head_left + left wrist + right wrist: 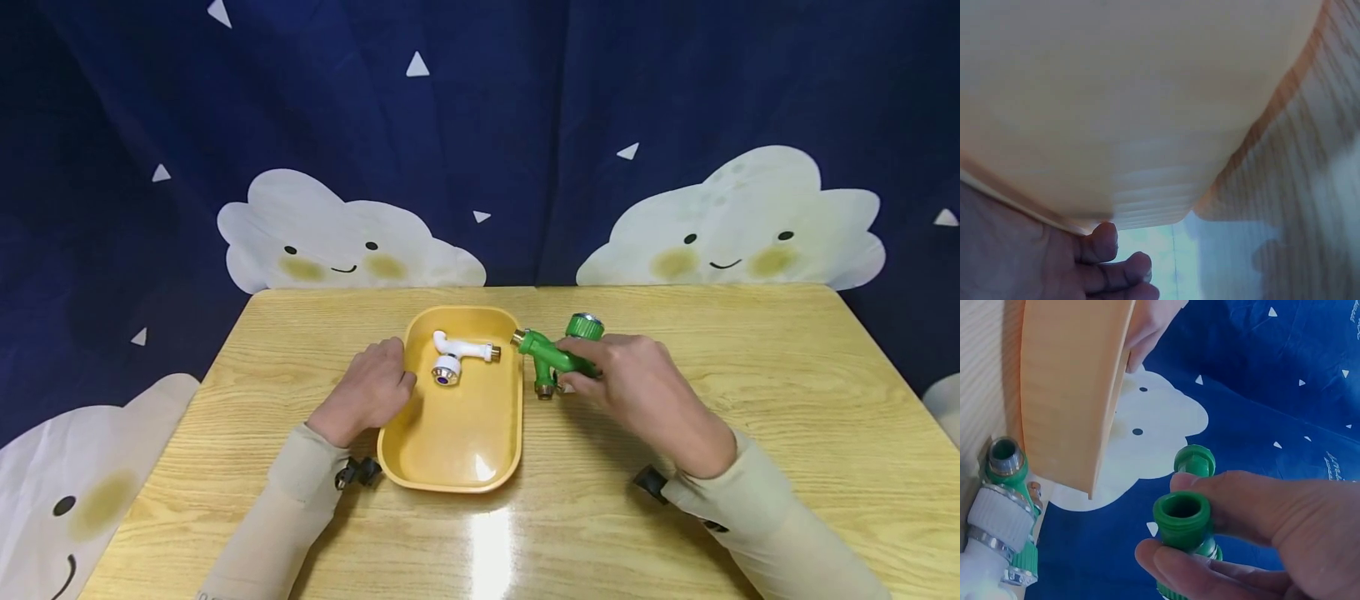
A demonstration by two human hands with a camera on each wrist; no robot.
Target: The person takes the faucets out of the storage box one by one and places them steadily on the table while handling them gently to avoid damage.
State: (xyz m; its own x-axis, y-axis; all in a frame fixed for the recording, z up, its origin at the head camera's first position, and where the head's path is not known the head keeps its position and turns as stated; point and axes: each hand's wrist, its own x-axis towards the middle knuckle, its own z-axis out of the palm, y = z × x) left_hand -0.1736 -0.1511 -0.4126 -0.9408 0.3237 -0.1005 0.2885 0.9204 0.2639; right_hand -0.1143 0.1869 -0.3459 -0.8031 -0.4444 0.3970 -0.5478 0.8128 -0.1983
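Head view: yellow tray at centre on the wood-grained counter; smooth, glossy, rounded corners. Left hand pinches its left rim, presumably to steady it. White tap, plastic-looking with brass-coloured threaded end, lies in the tray's upper part. Right hand holds a green tap by the body, right of centre, threaded end at the tray's right rim; this grip seems to leave that end free.

Left wrist view: tray wall fills the upper frame, translucent-looking, faintly ribbed; fingers curl below its rim, lower left.

Right wrist view: thumb and fingers close round the green tap, its round mouth facing the camera. Green-and-white fittings, metal-ringed, lie lower left; count unclear.
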